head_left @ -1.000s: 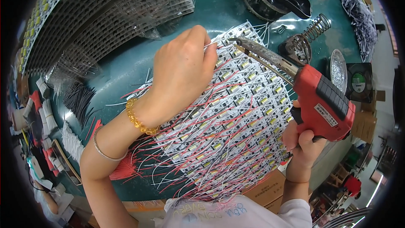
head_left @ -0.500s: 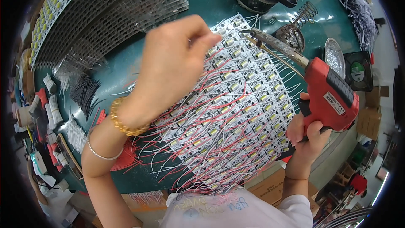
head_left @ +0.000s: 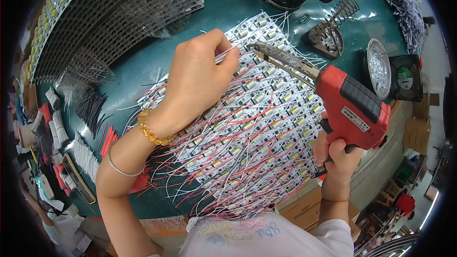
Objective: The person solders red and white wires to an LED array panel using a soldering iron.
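Grip L: left hand (head_left: 197, 81) pinches white wire (head_left: 227, 55) over LED board panel (head_left: 247, 133)
Grip R: right hand (head_left: 337, 154) clenches red soldering gun (head_left: 350, 105)
Tip: beside wire end

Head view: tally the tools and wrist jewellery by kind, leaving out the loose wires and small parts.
Red soldering gun, in the right hand: 1
Coiled iron stand: 1
Small black fan: 1
Bracelets on the left hand's wrist, gold beaded and thin silver: 2
Total: 5

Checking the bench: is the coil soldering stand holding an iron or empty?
Empty: the coil stand holds nothing; the right hand grips the red soldering gun.
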Motion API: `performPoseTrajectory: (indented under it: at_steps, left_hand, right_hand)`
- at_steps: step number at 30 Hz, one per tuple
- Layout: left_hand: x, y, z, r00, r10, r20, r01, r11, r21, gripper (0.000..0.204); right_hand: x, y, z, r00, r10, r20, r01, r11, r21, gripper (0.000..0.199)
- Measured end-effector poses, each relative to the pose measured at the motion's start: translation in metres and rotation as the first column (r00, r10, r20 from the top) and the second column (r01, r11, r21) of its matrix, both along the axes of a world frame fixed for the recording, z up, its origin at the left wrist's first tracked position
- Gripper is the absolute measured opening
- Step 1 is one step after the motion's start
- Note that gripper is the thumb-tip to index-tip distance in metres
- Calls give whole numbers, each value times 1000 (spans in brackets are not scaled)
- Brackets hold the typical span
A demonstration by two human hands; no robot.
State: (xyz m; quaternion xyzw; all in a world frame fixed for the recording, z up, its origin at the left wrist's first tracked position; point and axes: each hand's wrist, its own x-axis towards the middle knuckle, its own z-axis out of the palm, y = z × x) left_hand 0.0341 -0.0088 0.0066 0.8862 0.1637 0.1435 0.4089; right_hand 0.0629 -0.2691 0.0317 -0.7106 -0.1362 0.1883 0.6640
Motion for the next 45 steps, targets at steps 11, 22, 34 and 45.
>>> performPoseTrajectory:
  at_steps: [11, 22, 34, 45]
  left_hand:
    - [1, 1, 0, 1000, -8, -4, 8, 999, -39, 19]
    - [1, 0, -5, 998, -25, 65, 19, 996, 85, 19]
    - [-8, 2, 42, 971, 59, 233, -104, 978, 181, 10]
    - [-9, -20, 5, 998, -40, 43, 33, 988, 151, 14]
  right_hand:
    - [5, -12, 1, 991, 119, -53, -122, 991, -56, 24]
    - [-2, 1, 4, 999, -36, -1, 36, 999, -19, 76]
    - [-5, -14, 8, 991, -96, 97, 93, 995, 35, 78]
    - [-16, -16, 12, 987, -130, 96, 132, 991, -16, 83]
